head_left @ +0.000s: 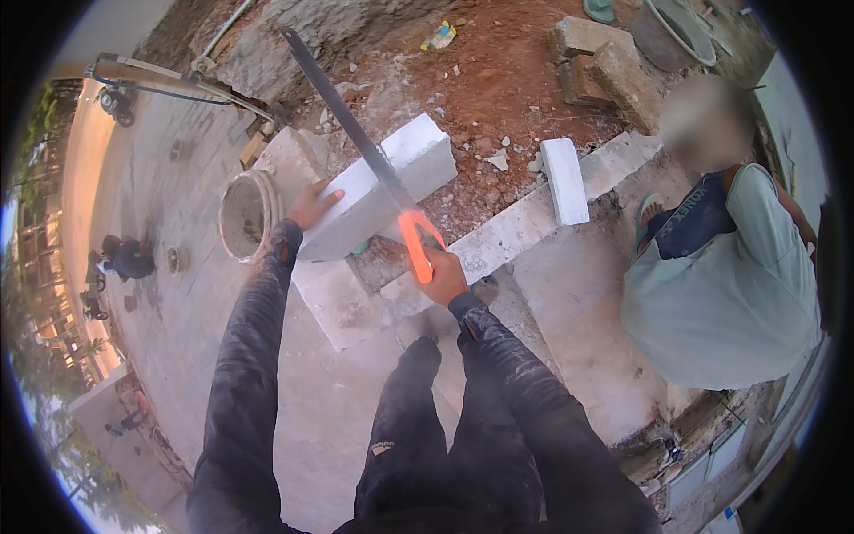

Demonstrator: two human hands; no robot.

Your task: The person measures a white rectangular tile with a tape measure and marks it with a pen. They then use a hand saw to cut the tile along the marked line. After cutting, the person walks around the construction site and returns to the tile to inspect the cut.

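A hand saw with an orange handle [413, 240] is gripped in my right hand [442, 279]. Its long dark blade [347, 123] runs up and to the left, lying across a white lightweight block [427, 147]. My left hand [311, 204] rests on the left part of that block, fingers spread over its top, holding nothing. Under the block lies a pale, dusty slab [334, 307]. Whether the blade has cut into the block cannot be made out.
A dirty bucket [247, 216] stands left of the block. To the right, a smaller white block [565, 182] lies on a low concrete beam [507, 230]. A person [725, 276] in a pale green top sits at the right. Rough bricks [608, 67] and a grey tub [673, 36] lie beyond.
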